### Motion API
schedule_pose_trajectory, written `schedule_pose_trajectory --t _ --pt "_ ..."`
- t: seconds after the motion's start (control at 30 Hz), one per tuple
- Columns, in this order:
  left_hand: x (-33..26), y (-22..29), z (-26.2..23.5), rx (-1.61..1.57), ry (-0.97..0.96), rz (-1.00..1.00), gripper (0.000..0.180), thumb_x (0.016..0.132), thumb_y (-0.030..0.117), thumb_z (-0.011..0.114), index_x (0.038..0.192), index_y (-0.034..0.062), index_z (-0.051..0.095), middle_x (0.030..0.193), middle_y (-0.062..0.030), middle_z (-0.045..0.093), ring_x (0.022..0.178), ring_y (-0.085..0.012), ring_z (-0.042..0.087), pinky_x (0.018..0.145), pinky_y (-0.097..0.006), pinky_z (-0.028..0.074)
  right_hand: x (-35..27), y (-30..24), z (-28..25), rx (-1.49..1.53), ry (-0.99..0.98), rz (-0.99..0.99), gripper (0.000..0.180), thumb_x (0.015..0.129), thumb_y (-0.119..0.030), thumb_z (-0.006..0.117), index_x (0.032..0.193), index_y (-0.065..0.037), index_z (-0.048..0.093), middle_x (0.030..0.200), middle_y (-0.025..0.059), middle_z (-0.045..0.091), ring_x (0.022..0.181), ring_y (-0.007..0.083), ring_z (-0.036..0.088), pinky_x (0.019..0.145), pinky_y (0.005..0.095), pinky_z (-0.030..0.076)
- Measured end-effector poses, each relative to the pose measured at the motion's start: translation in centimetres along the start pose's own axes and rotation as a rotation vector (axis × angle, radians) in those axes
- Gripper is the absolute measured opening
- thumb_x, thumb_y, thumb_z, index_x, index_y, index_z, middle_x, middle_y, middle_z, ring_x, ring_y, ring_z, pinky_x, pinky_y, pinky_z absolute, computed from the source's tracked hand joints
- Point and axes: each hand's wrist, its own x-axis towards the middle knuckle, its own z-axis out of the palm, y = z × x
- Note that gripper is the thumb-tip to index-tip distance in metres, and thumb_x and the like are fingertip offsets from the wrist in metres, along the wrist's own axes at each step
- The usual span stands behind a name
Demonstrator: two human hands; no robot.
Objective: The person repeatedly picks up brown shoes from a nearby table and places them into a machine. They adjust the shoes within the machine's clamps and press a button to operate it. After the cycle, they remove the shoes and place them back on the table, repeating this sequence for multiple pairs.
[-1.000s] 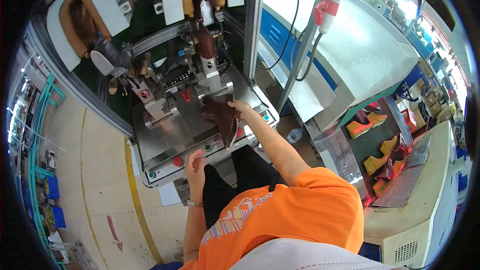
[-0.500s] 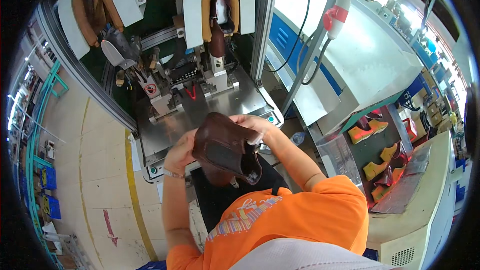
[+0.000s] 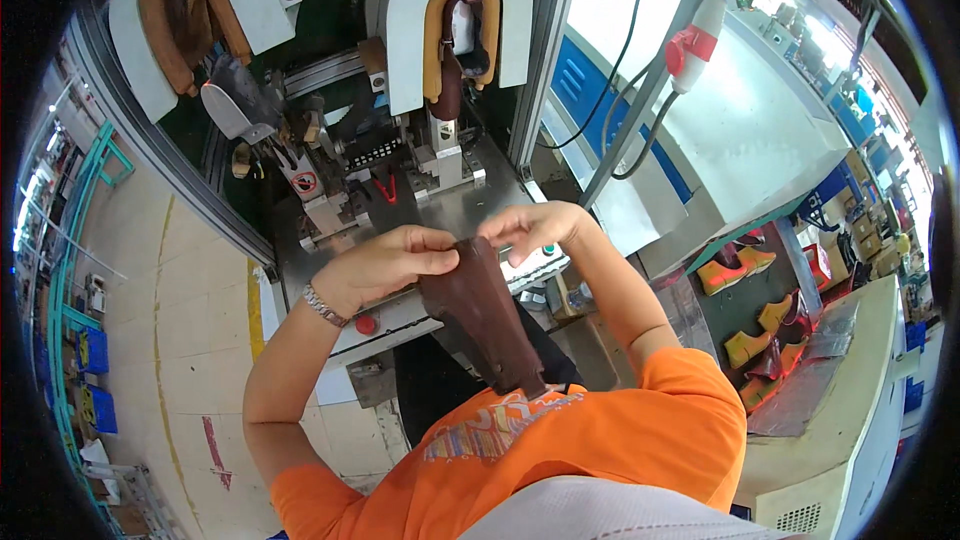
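Note:
A brown leather boot upper (image 3: 487,317) hangs in front of my body with its narrow end down. My left hand (image 3: 405,265) pinches its top edge between thumb and fingers. My right hand (image 3: 535,232) is beside that same top edge, fingers bent and thumb apart from them, with nothing visible between. Ahead stands a shoe-forming machine with two stations. Another brown upper (image 3: 450,90) sits on the right station, inside a tan U-shaped pad (image 3: 433,45). The left station's metal form (image 3: 232,112) is bare, below its own tan pad (image 3: 150,25).
Red-handled pliers (image 3: 385,188) lie on the machine's metal bed. A red button (image 3: 366,324) and a green button (image 3: 548,250) are on its front edge. At right, several red and yellow shoes (image 3: 735,270) rest on a dark conveyor beside a white cabinet (image 3: 740,130).
The upper has turned from showing its opening to hanging lengthwise. My left hand has shifted to its top edge, and my right hand has let go and moved slightly right.

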Motion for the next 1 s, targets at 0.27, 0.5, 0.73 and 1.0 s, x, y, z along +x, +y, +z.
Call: schedule_pose_trajectory --t 0.27,0.5,0.73,1.0 --pt "-1.9 -0.1 -1.2 0.235 -0.044 -0.042 0.027 0.082 0.025 0.06 0.096 0.0005 0.059 0.082 0.0022 0.059 0.075 -0.0052 0.053 0.068 -0.019 0.042 3.3 -2.8 3.1 -0.117 -0.05 0.119 0.024 0.068 -0.011 0.073 0.082 0.002 0.059 0.07 -0.0007 0.057 0.063 0.0043 0.052 0.054 0.0178 0.04" --pt "-6.3 1.1 -1.7 0.283 -0.062 -0.105 0.026 0.078 0.026 0.066 0.086 0.0019 0.06 0.074 0.0042 0.058 0.067 -0.0044 0.05 0.06 -0.02 0.041 7.5 -5.7 5.1 -0.401 -0.166 0.171 0.025 0.069 -0.019 0.073 0.067 -0.003 0.054 0.059 -0.0059 0.047 0.057 0.0032 0.041 0.048 0.0219 0.032" --pt "-12.0 2.9 -4.4 0.635 0.148 0.024 0.024 0.08 0.026 0.063 0.085 0.0025 0.058 0.079 0.0041 0.056 0.073 -0.0039 0.048 0.066 -0.021 0.041 10.2 -5.4 3.8 -0.199 -0.113 0.106 0.029 0.068 -0.023 0.075 0.07 -0.002 0.054 0.07 -0.0044 0.055 0.069 0.0004 0.048 0.057 0.0158 0.039" --pt "-15.1 2.4 -11.4 0.367 0.38 0.558 0.026 0.087 0.021 0.055 0.105 0.0021 0.054 0.095 0.0022 0.055 0.086 -0.0055 0.049 0.078 -0.022 0.041 17.1 -6.3 1.1 -0.09 -0.084 -0.157 0.049 0.073 -0.007 0.067 0.119 -0.002 0.05 0.113 0.0084 0.057 0.102 0.0154 0.054 0.091 0.0298 0.04"
